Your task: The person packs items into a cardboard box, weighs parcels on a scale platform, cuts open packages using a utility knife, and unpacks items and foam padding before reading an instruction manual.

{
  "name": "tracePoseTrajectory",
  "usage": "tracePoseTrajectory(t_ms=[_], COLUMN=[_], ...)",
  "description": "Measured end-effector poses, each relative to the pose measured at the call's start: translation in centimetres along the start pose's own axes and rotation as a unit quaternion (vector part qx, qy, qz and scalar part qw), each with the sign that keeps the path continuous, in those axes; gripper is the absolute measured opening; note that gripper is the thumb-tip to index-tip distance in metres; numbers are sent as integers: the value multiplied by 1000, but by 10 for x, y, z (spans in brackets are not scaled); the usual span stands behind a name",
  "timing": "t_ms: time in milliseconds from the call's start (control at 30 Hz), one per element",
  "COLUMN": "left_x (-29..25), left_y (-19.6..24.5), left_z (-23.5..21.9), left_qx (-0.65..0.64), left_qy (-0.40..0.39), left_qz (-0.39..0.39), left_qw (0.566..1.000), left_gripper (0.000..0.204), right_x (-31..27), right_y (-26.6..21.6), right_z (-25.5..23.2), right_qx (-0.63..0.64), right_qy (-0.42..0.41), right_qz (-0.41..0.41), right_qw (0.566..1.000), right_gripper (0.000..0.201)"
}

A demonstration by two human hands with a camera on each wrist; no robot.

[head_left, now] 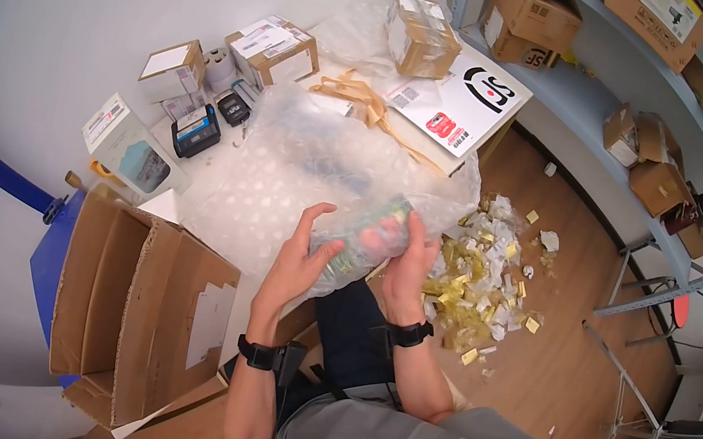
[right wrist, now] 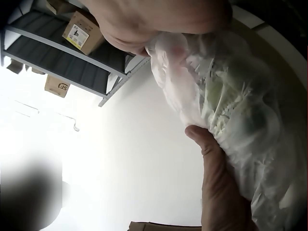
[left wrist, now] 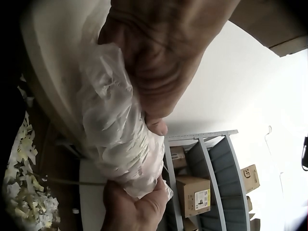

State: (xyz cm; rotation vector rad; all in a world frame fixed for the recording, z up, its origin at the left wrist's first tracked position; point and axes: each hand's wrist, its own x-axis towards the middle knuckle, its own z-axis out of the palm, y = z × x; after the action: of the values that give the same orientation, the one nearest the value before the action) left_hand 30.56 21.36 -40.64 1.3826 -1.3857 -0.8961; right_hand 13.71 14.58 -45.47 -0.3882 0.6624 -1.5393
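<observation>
A long bundle in clear plastic bubble wrap (head_left: 364, 239), red and green showing through, is held between both hands over the front edge of the table. At its left end is my left hand (head_left: 295, 264), thumb on top and index finger raised away. My right hand (head_left: 406, 273) grips the other end, its thumb lying along the upper side. Crinkled plastic covers the bundle (left wrist: 118, 127) in the left wrist view, hiding what is inside. Behind it, a loose sheet of bubble wrap (head_left: 249, 187) spreads across the tabletop.
Open cardboard cartons (head_left: 175, 311) stand at the left. Small boxes (head_left: 273, 51), a label printer (head_left: 196, 132) and a white SF board (head_left: 476, 100) occupy the table's back. Paper scraps (head_left: 476, 284) are heaped on the floor at right, below a metal shelf (head_left: 597, 108) with boxes.
</observation>
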Motion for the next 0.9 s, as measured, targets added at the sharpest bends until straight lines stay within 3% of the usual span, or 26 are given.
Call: tracePoseTrajectory(t_ms=[67,200,267,300,367,400,433,500,567,633,667,733,833,900], left_x=[4,9,11,12,12,11,10,8,9,8,9,6,-1,-14], left_y=[-19,-25,-25,-25,-22,-21,-24,-34,-47,-48,-42,-22,17,22], left_z=[1,3,1,-2,-6,-6,-6,-4,-10,-12,-14,-14,-14,-18], left_qx=[-14,27,69,110,117,123,122,112,143,171,192,213,298,205], left_qy=[-11,-22,-7,9,3,-10,-9,42,48,61,48,36,100,66], left_qz=[-5,-54,-58,-62,-59,-57,-58,33,51,64,43,24,11,-24], left_qw=[1000,998,996,992,991,991,991,992,987,981,979,976,949,976], left_gripper=[48,42,43,43,43,44,44,44,44,43,42,42,45,58], right_x=[-1,8,0,-7,-17,-12,-8,5,21,31,36,44,51,51], right_y=[-9,-13,-20,-29,-57,-65,-71,-83,-90,-103,-101,-92,-85,-83], right_z=[9,-4,1,2,-7,-9,-3,13,26,40,44,46,50,48], right_qx=[-126,-162,-347,-344,-534,-545,-546,-677,-658,-701,-698,-710,-716,-702], right_qy=[22,35,123,120,-23,-159,-160,-408,-446,-512,-516,-535,-543,-543], right_qz=[-159,-158,-339,-339,-494,-451,-450,-380,-397,-368,-369,-365,-326,-351], right_qw=[979,973,866,867,686,688,688,481,459,333,332,277,293,297], right_gripper=[57,66,72,72,78,82,82,83,91,96,96,92,82,80])
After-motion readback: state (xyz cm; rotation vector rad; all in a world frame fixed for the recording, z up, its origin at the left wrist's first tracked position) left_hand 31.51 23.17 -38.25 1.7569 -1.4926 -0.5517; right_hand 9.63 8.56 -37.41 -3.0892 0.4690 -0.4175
